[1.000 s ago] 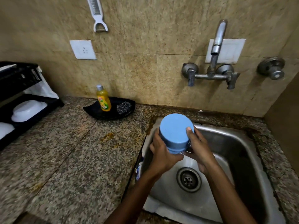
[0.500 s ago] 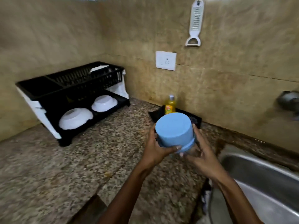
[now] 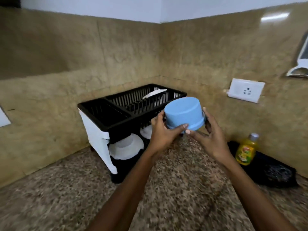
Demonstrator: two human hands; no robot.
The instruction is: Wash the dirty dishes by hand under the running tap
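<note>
Blue bowl (image 3: 184, 113), inverted, gripped between left hand (image 3: 164, 131) and right hand (image 3: 210, 139) above desk (image 3: 175, 189) before dish rack (image 3: 126, 107); risk: slipping from wet fingers.

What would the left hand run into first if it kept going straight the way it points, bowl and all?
Most likely the black dish rack: the left hand holds the upturned blue bowl just in front of its upper tier. Depth is unclear, so the remaining gap cannot be judged.
</note>
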